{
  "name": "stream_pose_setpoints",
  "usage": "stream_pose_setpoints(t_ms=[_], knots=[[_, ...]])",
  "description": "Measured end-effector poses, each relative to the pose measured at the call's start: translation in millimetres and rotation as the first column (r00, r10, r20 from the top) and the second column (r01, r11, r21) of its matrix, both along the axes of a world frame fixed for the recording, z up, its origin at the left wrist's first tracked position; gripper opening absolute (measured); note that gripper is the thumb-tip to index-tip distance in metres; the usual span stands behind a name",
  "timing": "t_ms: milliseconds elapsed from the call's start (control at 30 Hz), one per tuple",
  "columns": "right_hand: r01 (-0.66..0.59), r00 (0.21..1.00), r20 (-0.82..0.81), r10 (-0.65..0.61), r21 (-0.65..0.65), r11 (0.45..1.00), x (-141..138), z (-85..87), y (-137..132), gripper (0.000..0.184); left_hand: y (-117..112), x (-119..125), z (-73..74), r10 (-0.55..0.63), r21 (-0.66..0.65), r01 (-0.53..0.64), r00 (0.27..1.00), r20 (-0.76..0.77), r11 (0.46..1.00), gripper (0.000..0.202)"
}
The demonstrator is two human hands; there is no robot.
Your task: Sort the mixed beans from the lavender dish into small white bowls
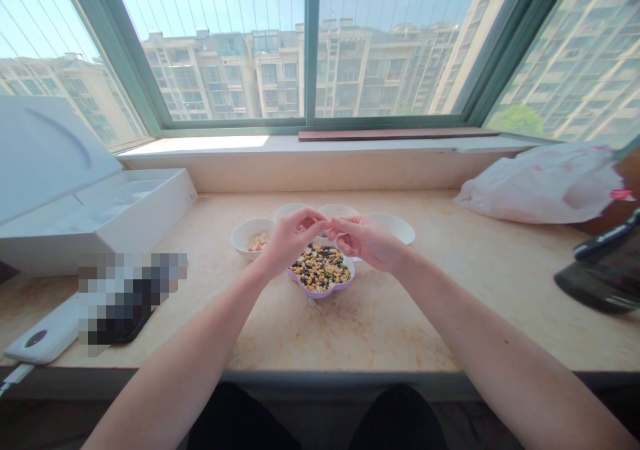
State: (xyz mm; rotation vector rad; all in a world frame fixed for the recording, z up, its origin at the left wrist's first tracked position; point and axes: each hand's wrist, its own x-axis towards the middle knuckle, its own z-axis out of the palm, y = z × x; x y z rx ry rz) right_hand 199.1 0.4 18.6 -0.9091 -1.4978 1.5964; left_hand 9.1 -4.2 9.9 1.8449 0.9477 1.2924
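Observation:
My left hand [295, 233] and my right hand [363, 237] meet fingertip to fingertip above a purple-rimmed, lobed bowl [324, 295]. Both hands are closed in a pinch; whatever lies between the fingers is too small to make out. Mixed beans and grains [323, 268], black, yellow and green, fill that bowl. To its left, a white bowl [241, 240] holds pale and reddish pieces [258, 241], partly covered by my left hand. Behind my hands stand more white bowls [337, 210], and another white bowl [397, 227] sits at the right; their contents are mostly hidden.
An open white box [150, 200] stands at the left, with a white power bank [43, 337] and a dark phone-like object [133, 323] in front. A white plastic bag [540, 187] and a dark glossy object [603, 273] are at the right. The window sill [225, 145] runs behind.

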Motion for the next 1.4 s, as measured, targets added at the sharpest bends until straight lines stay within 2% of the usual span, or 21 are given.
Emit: stream_pose_setpoints(t_ms=[133,300,433,500,533,567,600,633,667,767,867,967,1200,1400], knots=[[-0.009,0.999,-0.038,0.007,-0.064,0.998,-4.1,-3.2,-2.4,0.046,-2.7,-3.4,0.6,0.101,0.149,-0.077,0.983,-0.156,0.986,0.015],[-0.031,0.997,-0.074,0.027,-0.057,0.998,-4.2,-5.6,-1.0,0.043,-1.3,-4.7,-2.3,0.159,0.260,-0.093,0.956,-0.245,0.961,0.013],[0.056,0.998,0.015,-0.057,0.020,0.998,0.6,-5.4,4.9,0.041,2.1,-2.0,-6.8,0.190,0.257,-0.113,0.935,-0.301,0.960,0.022],[0.141,0.977,0.139,-0.162,0.150,0.979,7.0,-3.4,10.2,0.036,3.3,-1.2,-8.7,0.174,0.216,-0.102,0.921,-0.349,0.971,0.030],[0.191,0.941,0.226,-0.252,0.261,0.946,11.4,-2.1,13.3,0.032,3.5,-1.2,-9.6,0.152,0.194,-0.079,0.905,-0.397,0.978,0.030],[0.235,0.870,0.313,-0.381,0.416,0.878,16.5,-0.6,16.7,0.027,3.3,-1.3,-10.3,0.122,0.178,-0.044,0.880,-0.459,0.983,0.028],[0.248,0.769,0.375,-0.518,0.573,0.782,22.0,0.9,20.2,0.021,2.8,-1.5,-10.9,0.086,0.165,0.003,0.844,-0.530,0.986,0.025],[0.219,0.666,0.422,-0.615,0.678,0.702,27.8,2.2,23.7,0.018,2.1,-1.7,-11.4,0.046,0.153,0.058,0.799,-0.600,0.986,0.023],[0.180,0.588,0.462,-0.664,0.725,0.664,33.6,3.2,27.3,0.016,1.3,-1.8,-11.8,0.006,0.139,0.113,0.753,-0.658,0.984,0.022],[0.125,0.416,0.576,-0.704,0.730,0.672,49.6,4.3,36.9,0.021,-0.5,-1.0,-13.0,-0.097,0.093,0.249,0.655,-0.750,0.964,0.022],[0.062,0.232,0.698,-0.677,0.684,0.727,61.7,2.8,44.1,0.028,-0.8,0.3,-14.9,-0.155,0.072,0.331,0.611,-0.776,0.941,0.023],[0.021,0.129,0.777,-0.617,0.620,0.785,69.6,-0.2,48.8,0.030,-0.9,1.5,-16.7,-0.179,0.055,0.356,0.591,-0.787,0.933,0.023],[0.029,0.111,0.829,-0.548,0.548,0.836,76.9,-7.4,53.5,0.018,-1.3,6.2,-17.4,-0.186,0.050,0.377,0.562,-0.806,0.925,0.009],[0.022,0.125,0.841,-0.527,0.529,0.848,80.4,-12.3,56.4,0.017,-1.4,8.6,-18.5,-0.197,0.041,0.354,0.607,-0.770,0.934,0.010]])
